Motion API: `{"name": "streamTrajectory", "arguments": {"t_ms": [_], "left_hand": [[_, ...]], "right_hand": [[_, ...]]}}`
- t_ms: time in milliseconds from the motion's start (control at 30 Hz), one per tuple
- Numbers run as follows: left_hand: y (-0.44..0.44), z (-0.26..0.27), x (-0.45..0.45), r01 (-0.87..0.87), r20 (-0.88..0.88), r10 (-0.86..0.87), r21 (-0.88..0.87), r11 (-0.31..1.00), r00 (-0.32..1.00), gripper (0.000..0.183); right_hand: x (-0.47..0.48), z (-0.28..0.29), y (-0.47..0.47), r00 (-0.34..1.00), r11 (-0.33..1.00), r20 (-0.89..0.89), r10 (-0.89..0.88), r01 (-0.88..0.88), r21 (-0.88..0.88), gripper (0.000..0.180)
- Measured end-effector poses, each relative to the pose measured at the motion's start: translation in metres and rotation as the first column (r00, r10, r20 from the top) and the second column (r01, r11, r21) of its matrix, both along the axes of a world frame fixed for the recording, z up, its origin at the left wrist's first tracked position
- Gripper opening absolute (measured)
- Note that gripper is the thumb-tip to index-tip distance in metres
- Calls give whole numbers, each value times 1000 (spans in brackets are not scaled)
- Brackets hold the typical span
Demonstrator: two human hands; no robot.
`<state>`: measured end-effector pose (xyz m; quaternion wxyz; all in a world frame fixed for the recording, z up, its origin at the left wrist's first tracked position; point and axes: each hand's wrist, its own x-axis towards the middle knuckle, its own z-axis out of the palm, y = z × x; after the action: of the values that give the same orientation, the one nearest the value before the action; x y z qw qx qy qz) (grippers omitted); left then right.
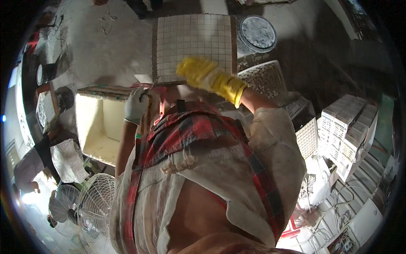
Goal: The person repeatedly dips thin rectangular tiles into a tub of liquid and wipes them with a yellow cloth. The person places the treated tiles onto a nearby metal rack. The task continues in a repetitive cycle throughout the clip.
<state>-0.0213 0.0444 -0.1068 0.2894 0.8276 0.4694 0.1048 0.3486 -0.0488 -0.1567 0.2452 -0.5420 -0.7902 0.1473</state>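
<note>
A yellow rubber glove covers my right hand (203,71), which is blurred and reaches over the near part of a large square gridded panel (193,41). Whether its fingers touch the panel or hold anything is hidden by the blur. In a whitish glove, my left hand (135,104) is beside the right rim of a deep pale tub (112,117). Its fingers point toward the panel's near left corner, and their grip is not clear. Below both hands hangs a red-and-black checked apron (190,130) on my body.
Right of the panel stand a lidded bucket (257,33) and a white-rimmed basket (266,76) of small pieces. White plastic crates (342,127) are stacked farther right, near loose cables (342,219). Wire-caged fans (98,197) and another person's sleeve (28,165) are at left.
</note>
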Motion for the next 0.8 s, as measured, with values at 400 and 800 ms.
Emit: {"name": "streamTrajectory", "arguments": {"t_ms": [400, 800], "left_hand": [[-34, 42, -12, -214, 199, 229, -97, 972, 953, 31], [-55, 50, -81, -432, 100, 443, -112, 895, 891, 27]], "right_hand": [[-19, -22, 239, 785, 771, -106, -610, 619, 151, 56], [43, 7, 163, 572, 654, 342, -745, 727, 209, 30]]}}
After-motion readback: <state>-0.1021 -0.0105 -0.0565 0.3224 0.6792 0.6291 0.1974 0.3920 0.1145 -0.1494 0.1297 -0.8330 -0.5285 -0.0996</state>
